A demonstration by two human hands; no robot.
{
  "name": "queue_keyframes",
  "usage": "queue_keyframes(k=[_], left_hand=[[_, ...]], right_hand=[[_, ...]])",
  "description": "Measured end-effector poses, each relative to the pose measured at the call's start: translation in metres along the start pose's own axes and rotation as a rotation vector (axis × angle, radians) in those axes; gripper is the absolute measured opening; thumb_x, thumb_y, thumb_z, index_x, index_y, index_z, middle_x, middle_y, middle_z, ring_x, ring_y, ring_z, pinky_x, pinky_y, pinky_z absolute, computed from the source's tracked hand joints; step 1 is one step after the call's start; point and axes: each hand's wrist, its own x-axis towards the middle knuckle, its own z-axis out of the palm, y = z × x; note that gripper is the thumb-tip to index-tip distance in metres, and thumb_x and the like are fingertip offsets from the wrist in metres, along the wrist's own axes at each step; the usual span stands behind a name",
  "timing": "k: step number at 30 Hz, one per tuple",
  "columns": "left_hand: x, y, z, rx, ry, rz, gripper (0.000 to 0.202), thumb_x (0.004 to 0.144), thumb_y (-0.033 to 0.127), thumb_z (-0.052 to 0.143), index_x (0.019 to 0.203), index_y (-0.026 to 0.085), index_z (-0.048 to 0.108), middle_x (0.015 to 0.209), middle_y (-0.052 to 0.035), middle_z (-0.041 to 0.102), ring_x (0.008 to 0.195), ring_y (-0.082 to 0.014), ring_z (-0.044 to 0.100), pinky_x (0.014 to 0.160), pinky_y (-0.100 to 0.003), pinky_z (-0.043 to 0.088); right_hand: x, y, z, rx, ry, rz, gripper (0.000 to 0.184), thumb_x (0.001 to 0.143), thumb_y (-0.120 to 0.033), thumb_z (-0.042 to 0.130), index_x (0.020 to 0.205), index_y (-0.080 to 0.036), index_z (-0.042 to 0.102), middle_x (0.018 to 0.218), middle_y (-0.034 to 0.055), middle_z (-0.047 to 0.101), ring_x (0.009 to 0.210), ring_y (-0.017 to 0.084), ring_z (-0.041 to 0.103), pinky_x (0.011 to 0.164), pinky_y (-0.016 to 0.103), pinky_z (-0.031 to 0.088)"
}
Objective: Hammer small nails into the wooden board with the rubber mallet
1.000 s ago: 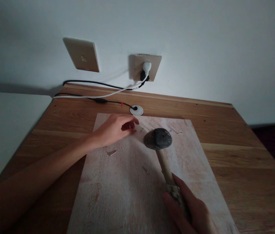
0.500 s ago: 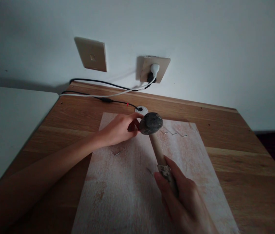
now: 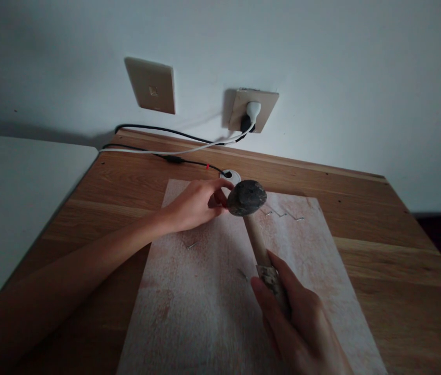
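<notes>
My right hand (image 3: 298, 312) is wrapped round the wooden handle of a mallet (image 3: 247, 198) with a dark, scuffed head. That head hangs over the far part of a whitish, worn board (image 3: 204, 302). Behind it, my left hand (image 3: 200, 205) is closed in a pinch, thumb and forefinger tips hidden by the mallet head, so what they hold is out of sight. Several thin nails (image 3: 300, 219) stand in the board to the right of the mallet head. Another nail (image 3: 191, 245) is below my left hand, and one (image 3: 242, 274) is just left of my right thumb.
The board lies on a wooden tabletop (image 3: 372, 260) against a wall. Behind it are a round cable grommet (image 3: 230, 177), black and white cables (image 3: 173, 152), and a wall socket (image 3: 269, 107) with plugs. A blank-looking wall plate (image 3: 152, 86) is further left. A white surface (image 3: 28, 192) adjoins the table at left.
The whole view has shifted slightly, with things appearing a little further right. Both hands and the mallet keep nearly the same positions over the board.
</notes>
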Motion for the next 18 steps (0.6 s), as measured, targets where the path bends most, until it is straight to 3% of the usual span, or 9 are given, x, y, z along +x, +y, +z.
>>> queue_keyframes(k=[6, 12, 18], left_hand=[[0.0004, -0.0004, -0.0001, -0.027, -0.005, 0.014, 0.043, 0.083, 0.002, 0.073, 0.123, 0.018, 0.072, 0.091, 0.0003, 0.082, 0.082, -0.0148, 0.078, 0.079, -0.025, 0.059], [-0.0012, -0.0045, 0.0027, -0.049, 0.005, 0.04, 0.045, 0.084, 0.008, 0.081, 0.126, 0.018, 0.07, 0.095, -0.0008, 0.08, 0.086, -0.0144, 0.077, 0.077, -0.023, 0.059], [-0.001, -0.0042, 0.0025, -0.032, 0.015, -0.003, 0.041, 0.083, 0.002, 0.078, 0.119, 0.019, 0.072, 0.088, 0.0018, 0.081, 0.08, -0.0134, 0.077, 0.074, -0.021, 0.058]], right_hand=[[0.0005, -0.0005, 0.0034, 0.036, 0.003, 0.006, 0.064, 0.106, -0.06, 0.056, 0.147, -0.011, 0.062, 0.051, -0.0077, 0.053, 0.039, 0.014, 0.051, 0.033, 0.024, 0.035], [-0.0002, -0.0025, -0.0023, -0.073, 0.036, -0.022, 0.064, 0.107, -0.061, 0.054, 0.143, -0.009, 0.065, 0.053, -0.0069, 0.053, 0.043, 0.015, 0.053, 0.039, 0.028, 0.042], [-0.0017, -0.0004, -0.0019, -0.031, 0.072, -0.031, 0.061, 0.106, -0.061, 0.057, 0.143, -0.013, 0.066, 0.057, -0.0057, 0.055, 0.044, 0.015, 0.053, 0.039, 0.027, 0.042]])
